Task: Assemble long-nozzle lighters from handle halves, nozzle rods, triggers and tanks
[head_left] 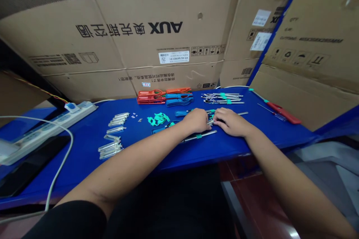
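Observation:
My left hand (198, 118) is closed, its fingertips pinching at a small silvery piece (210, 122) that lies between the two hands. From the other side my right hand (230, 121) meets it with bent fingers and thumb pressed close. Most of the piece is hidden by my fingers. Just in front of the hands lies a metal rod with a green clip (199, 136). A blue plastic clamp (181, 113) shows behind my left hand, and another blue clamp (158, 130) is partly covered by my left forearm.
Green plastic pieces (158, 119) lie in a pile. Clear tubes (117, 119) are grouped at left, near a power strip (50, 129) and a black phone (33, 164). Red clamps (150, 97) stand by the cardboard (112, 52). Green-clipped metal rods (224, 99) and a red-handled tool (283, 112) lie right.

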Demonstrator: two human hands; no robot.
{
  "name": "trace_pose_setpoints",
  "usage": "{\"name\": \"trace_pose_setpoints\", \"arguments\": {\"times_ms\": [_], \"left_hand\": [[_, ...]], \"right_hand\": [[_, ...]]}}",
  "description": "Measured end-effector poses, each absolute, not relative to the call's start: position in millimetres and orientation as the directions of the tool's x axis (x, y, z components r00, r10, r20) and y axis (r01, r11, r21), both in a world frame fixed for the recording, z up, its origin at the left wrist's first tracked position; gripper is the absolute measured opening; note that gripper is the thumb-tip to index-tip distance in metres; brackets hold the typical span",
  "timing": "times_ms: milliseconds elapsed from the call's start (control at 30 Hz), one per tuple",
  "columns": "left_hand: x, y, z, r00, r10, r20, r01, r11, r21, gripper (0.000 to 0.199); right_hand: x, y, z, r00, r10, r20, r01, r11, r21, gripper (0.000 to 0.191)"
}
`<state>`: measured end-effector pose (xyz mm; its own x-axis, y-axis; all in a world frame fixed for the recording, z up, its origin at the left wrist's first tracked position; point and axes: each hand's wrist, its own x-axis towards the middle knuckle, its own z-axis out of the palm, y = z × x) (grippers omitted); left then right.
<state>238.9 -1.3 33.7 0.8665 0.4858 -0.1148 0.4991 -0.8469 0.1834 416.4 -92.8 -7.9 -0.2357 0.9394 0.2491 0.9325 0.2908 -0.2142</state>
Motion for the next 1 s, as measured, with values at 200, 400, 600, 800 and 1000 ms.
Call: {"name": "trace_pose_setpoints", "arguments": {"times_ms": [200,400,600,800,1000], "left_hand": [[216.0,0.7,51.6,0.87,0.488,-0.072,0.493,-0.857,0.146,0.021],[78.8,44.6,82.2,0.771,0.637,-0.011,0.636,-0.767,0.084,0.019],[-75.9,68.5,83.1,0.489,0.866,-0.1,0.872,-0.486,0.054,0.03],[-120.0,58.9,51.4,0.453,0.885,-0.111,0.886,-0.433,0.168,0.033],[-118.8,68.0,39.7,0.545,0.837,-0.042,0.807,-0.511,0.298,0.044]], "right_hand": [[423.9,-95.0,-9.5,-0.214,0.939,0.268,0.941,0.272,-0.202,0.017],[428.2,-92.7,-14.3,-0.185,0.919,0.348,0.932,0.276,-0.235,0.016],[426.7,-91.9,-16.5,-0.189,0.919,0.345,0.942,0.27,-0.202,0.016],[426.4,-91.1,-17.8,-0.166,0.921,0.352,0.953,0.241,-0.181,0.019],[422.8,-92.9,-14.2,-0.173,0.907,0.385,0.953,0.252,-0.167,0.018]]}}
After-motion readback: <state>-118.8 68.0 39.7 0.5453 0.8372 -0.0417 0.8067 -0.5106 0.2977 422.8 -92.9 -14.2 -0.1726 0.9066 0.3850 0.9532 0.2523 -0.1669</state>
